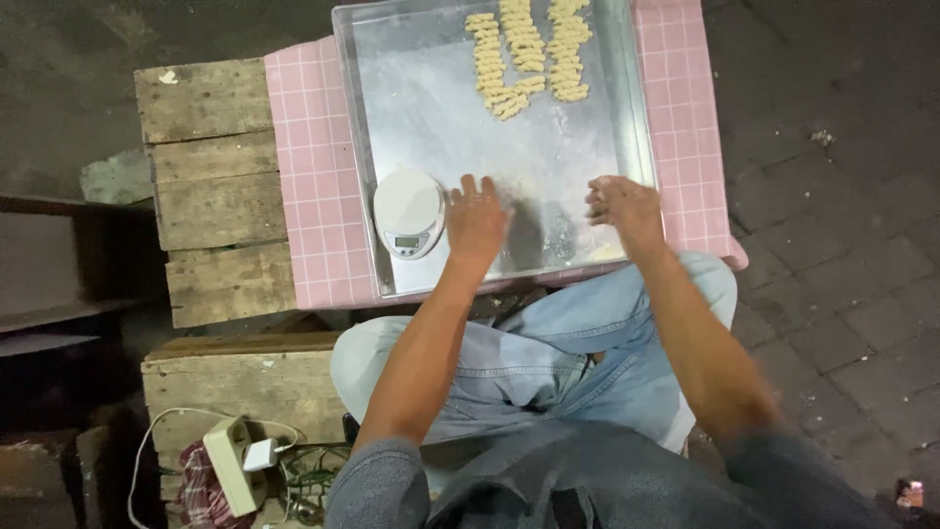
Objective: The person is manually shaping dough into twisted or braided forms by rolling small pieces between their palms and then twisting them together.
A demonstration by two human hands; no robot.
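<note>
Denim-clad knees (pixel 548 362) are seen nearest the camera, with grey sleeves at the bottom edge. To the lower left, a white power strip (pixel 232 465) with a plugged adapter is observed on a wooden crate (pixel 245 377), beside a checked cloth and tangled cables.

Beyond the knees, a metal tray (pixel 431 108) is set on a pink checked cloth (pixel 313 196) covering the surface. The left hand (pixel 477 220) is laid flat on the floured near part of the tray, palm down, fingers spread open, nothing held. Just beside it, to its left, a small round white kitchen scale (pixel 409 213) is stood on the tray. The right hand (pixel 625 208) is blurred near the tray's right rim, fingers loosely curled; whether anything is gripped cannot be told.

At the far end of the tray, 3 rows of small pale dough pieces (pixel 524 54) are laid out, well apart from both hands. Weathered wooden planks (pixel 211 186) are noted left of the cloth, dark paving to the right.
</note>
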